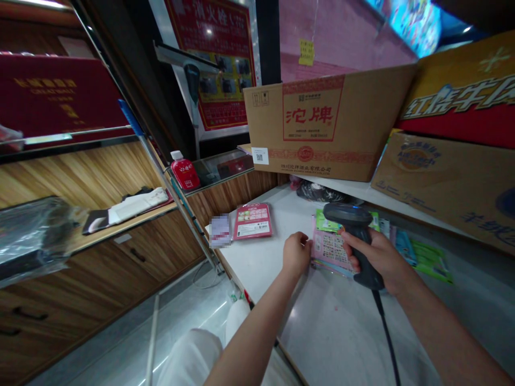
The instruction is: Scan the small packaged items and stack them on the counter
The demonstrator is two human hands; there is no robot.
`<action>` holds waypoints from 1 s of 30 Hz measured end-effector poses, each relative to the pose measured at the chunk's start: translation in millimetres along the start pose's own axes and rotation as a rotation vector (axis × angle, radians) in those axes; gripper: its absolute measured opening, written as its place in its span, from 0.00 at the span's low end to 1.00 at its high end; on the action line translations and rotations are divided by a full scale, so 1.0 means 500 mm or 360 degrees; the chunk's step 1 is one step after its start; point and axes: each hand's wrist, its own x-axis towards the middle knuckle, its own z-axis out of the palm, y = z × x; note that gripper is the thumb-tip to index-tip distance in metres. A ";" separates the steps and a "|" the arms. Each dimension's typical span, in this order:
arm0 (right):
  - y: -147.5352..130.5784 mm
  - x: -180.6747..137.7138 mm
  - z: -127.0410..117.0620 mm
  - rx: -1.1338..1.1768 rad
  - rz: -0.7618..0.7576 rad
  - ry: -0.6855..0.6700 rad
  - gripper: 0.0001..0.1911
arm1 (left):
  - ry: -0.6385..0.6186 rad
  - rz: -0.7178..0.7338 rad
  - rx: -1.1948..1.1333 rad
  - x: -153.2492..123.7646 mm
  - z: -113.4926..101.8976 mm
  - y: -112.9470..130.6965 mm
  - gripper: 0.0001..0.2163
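Scanner [348, 214] up, job looks underway

right hand [382, 258] is wrapped round its handle over the pink pack [332, 250] on the counter [322, 327], left hand [296, 254] at the pack's edge, can't tell if pinching. no telling what's scanned or left

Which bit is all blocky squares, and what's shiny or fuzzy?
In the head view, a small item beside the red packet is pixelated; white glare streaks the clear plastic wrap in the head view; also in the head view, tiny print on the pink pack near the scanner is too soft to read.
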 end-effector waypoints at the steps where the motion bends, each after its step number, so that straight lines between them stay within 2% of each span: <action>1: -0.001 -0.001 0.001 -0.0003 -0.0012 -0.0006 0.22 | -0.0005 -0.0052 -0.0022 0.007 0.009 0.009 0.08; 4: -0.006 -0.005 0.004 -0.0029 -0.0006 -0.0005 0.22 | -0.0054 -0.0203 -0.0137 0.019 0.025 0.019 0.18; 6: -0.009 -0.007 0.006 -0.0039 0.0007 -0.0005 0.22 | -0.0058 -0.0260 -0.0287 0.021 0.027 0.014 0.21; 10: -0.015 -0.011 0.012 -0.0007 -0.0010 -0.0019 0.24 | 0.0097 -0.0339 -0.0594 0.020 0.015 -0.005 0.24; 12: -0.015 -0.013 0.014 -0.0002 0.0010 -0.0021 0.24 | 0.0013 -0.0525 -0.0806 0.019 -0.002 -0.013 0.20; 16: -0.011 -0.020 0.019 -0.0016 0.0007 -0.0059 0.24 | -0.0428 -0.0869 -0.1177 0.017 -0.058 -0.030 0.04; 18: -0.009 -0.024 0.023 -0.0021 -0.0007 -0.0060 0.23 | -0.0469 -0.0938 -0.1358 0.013 -0.090 -0.043 0.04; 20: -0.007 -0.028 0.028 -0.0039 0.0009 -0.0052 0.23 | -0.0363 -0.0937 -0.1636 0.005 -0.117 -0.059 0.08; 23: -0.002 -0.035 0.039 -0.0065 0.0026 -0.0114 0.23 | -0.0001 -0.0667 -0.1918 -0.009 -0.138 -0.086 0.13; 27: 0.014 -0.040 0.061 -0.0122 0.0066 -0.0209 0.24 | 0.0429 -0.0265 -0.1873 -0.022 -0.132 -0.122 0.21; 30: 0.030 -0.042 0.079 -0.0207 0.0131 -0.0207 0.23 | 0.0625 -0.0181 -0.1749 -0.024 -0.120 -0.144 0.23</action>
